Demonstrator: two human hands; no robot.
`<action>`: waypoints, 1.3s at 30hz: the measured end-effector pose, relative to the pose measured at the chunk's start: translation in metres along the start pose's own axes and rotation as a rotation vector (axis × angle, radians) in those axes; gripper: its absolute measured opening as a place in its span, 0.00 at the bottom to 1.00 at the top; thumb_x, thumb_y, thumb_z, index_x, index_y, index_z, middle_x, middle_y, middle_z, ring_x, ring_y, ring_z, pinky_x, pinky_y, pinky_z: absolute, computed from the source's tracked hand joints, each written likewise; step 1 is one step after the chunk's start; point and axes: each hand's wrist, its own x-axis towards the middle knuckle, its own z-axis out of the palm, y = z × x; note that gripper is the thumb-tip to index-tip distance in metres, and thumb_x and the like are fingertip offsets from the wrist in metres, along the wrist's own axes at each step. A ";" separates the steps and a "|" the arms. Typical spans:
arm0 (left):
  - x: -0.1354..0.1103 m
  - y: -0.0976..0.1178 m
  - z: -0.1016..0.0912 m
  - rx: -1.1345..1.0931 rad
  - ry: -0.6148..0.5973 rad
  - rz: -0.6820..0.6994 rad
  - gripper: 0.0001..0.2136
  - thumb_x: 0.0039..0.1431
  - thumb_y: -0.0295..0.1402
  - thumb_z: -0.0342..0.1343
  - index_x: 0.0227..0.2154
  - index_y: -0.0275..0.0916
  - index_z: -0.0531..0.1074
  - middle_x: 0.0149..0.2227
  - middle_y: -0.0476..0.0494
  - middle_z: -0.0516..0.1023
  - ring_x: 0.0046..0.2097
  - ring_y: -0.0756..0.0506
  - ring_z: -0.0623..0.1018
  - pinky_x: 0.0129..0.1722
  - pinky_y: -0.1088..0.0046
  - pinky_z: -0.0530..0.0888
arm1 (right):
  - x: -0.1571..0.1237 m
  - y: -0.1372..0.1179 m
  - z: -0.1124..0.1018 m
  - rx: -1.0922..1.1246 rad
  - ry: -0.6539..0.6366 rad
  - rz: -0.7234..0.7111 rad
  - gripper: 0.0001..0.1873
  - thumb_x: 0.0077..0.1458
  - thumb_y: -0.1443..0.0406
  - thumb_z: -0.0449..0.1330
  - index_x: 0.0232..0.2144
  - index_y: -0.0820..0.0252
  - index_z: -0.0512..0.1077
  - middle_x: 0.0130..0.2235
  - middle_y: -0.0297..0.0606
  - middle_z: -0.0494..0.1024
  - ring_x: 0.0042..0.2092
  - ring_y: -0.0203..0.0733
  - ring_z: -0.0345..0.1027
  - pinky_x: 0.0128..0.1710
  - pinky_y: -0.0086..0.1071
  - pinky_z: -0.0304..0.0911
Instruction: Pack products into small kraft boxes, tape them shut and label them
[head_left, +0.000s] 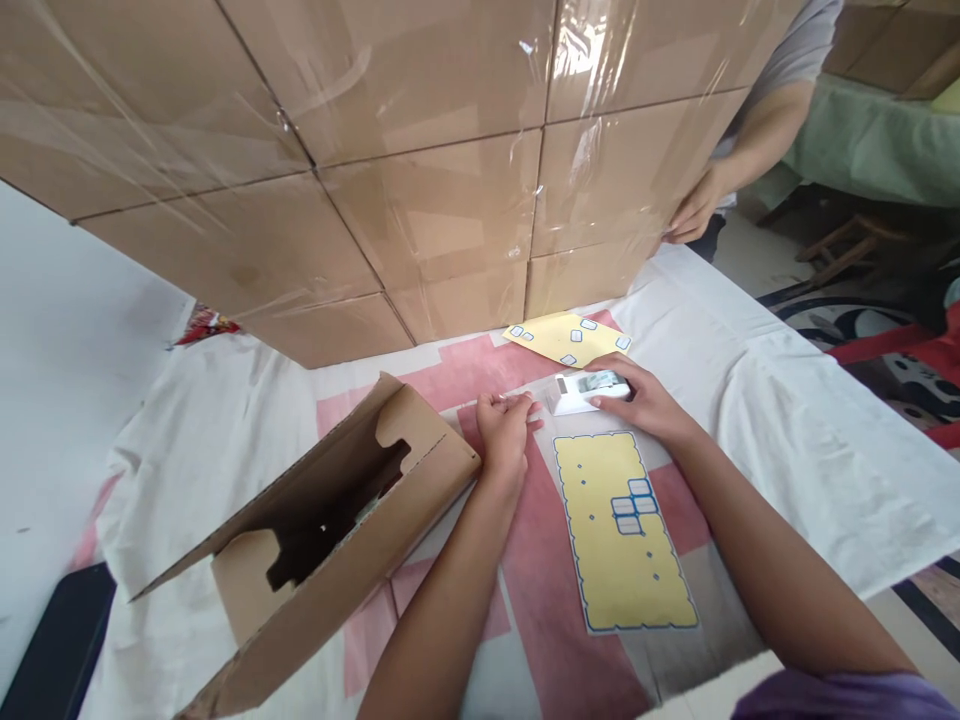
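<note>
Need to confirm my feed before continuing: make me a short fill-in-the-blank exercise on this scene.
1. The device in the right hand is mostly ____.
2. The open cardboard box sits to the ____ of the left hand.
3. The nearer printed sheet is mainly ____.

Missing words: white; left; yellow.

White wall [67,400] at left, wooden stool [851,243] on pale floor [766,248] near green-draped table [870,140] at right

A blocky white device [583,392] lies sideways in the right grip [648,398].
</note>
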 end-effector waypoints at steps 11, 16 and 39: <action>0.008 0.003 0.008 0.041 0.076 -0.081 0.09 0.61 0.29 0.62 0.43 0.35 0.71 0.36 0.48 0.77 0.33 0.51 0.79 0.31 0.74 0.78 | 0.001 0.006 0.000 0.022 0.008 -0.047 0.21 0.54 0.51 0.68 0.48 0.49 0.76 0.48 0.40 0.75 0.51 0.52 0.71 0.55 0.48 0.65; 0.011 0.006 0.005 0.042 0.052 -0.082 0.13 0.65 0.36 0.59 0.49 0.35 0.72 0.44 0.44 0.77 0.39 0.49 0.79 0.36 0.69 0.80 | 0.002 0.008 0.002 0.053 0.022 -0.040 0.23 0.52 0.50 0.69 0.47 0.51 0.77 0.48 0.40 0.76 0.52 0.52 0.71 0.55 0.46 0.66; -0.148 0.007 -0.069 -0.160 -0.277 0.392 0.18 0.54 0.38 0.67 0.34 0.43 0.61 0.35 0.48 0.78 0.40 0.45 0.83 0.40 0.67 0.80 | -0.076 -0.180 0.041 -0.123 0.014 -0.076 0.12 0.64 0.56 0.59 0.31 0.53 0.76 0.40 0.39 0.80 0.41 0.46 0.73 0.33 0.38 0.66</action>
